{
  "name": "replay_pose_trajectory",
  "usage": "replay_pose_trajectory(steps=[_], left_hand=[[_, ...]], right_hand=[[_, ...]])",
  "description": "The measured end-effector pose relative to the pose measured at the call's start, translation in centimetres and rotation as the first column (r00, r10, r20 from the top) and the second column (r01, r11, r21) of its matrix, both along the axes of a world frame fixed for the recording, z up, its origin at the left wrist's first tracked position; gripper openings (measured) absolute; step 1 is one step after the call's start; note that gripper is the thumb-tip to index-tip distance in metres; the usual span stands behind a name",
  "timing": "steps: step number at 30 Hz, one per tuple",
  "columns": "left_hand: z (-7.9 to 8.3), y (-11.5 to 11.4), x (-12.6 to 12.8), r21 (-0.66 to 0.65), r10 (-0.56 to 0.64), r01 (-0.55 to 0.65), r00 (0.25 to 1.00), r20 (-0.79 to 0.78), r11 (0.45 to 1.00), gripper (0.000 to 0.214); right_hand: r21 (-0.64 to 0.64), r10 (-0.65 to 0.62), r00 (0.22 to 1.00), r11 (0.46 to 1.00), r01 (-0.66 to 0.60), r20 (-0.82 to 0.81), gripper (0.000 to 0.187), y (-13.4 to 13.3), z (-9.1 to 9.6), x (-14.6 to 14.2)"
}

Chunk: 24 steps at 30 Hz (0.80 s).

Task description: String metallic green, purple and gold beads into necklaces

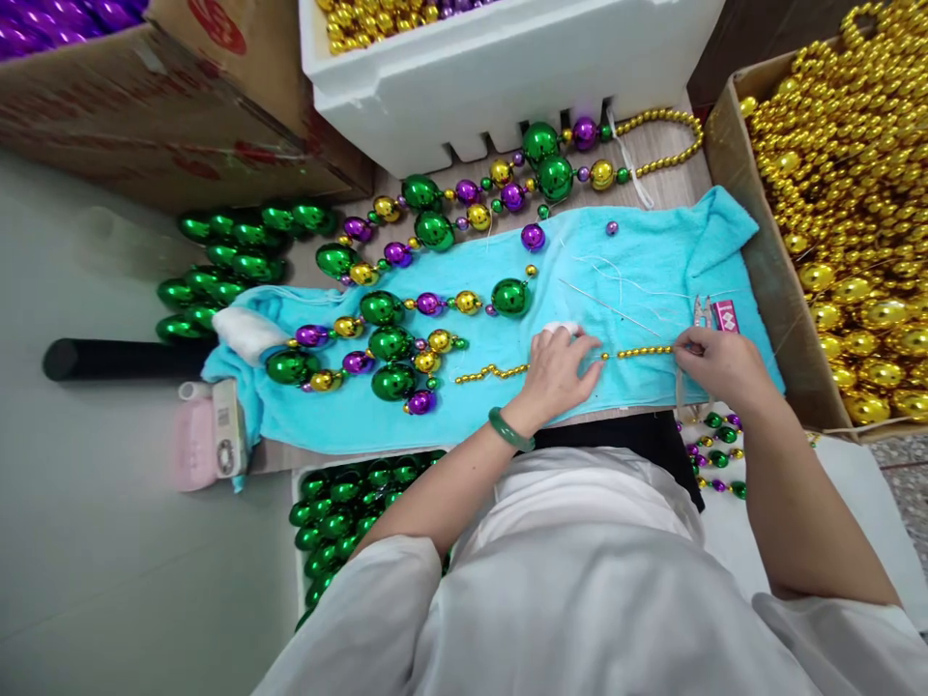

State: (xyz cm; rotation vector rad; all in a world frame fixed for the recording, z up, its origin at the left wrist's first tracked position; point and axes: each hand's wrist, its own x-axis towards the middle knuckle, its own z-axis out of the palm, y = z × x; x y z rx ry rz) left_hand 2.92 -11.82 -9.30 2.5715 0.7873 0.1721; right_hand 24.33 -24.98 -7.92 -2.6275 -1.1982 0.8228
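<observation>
My left hand (560,369), with a green bangle (511,430) at its wrist, rests palm down over a strand of small gold beads (493,371). Its thumb and forefinger are spread apart, and one loose gold bead (604,356) sits on the thread just past their tips. The palm hides part of the strand. At the strand's right part, a row of gold beads (644,350) leads to my right hand (714,362), whose thumb and forefinger pinch its end. A white bundle (562,327) shows partly behind my left fingers. Everything lies on a turquoise towel (493,425).
Beyond the hands lie a long needle (609,307), metal snips (702,311) and a small pink box (726,316). Strands of green, purple and gold balls (391,344) spread leftward. A white foam box (500,82) stands behind; a carton (768,242) of gold beads borders the right.
</observation>
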Motion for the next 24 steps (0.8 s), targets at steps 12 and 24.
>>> replay_pose_trajectory(steps=[12,24], left_hand=[[-0.2,-0.5,1.5,0.031,-0.028,0.029,0.999,-0.018,0.999,0.019],[0.0,-1.5,3.7,0.007,-0.084,0.084,0.996,0.020,0.996,0.030]], right_hand=[[0.022,0.017,1.000,1.000,-0.018,0.026,0.023,0.1,0.1,0.0],[0.028,-0.011,1.000,1.000,0.011,-0.003,0.022,0.3,0.4,-0.2]])
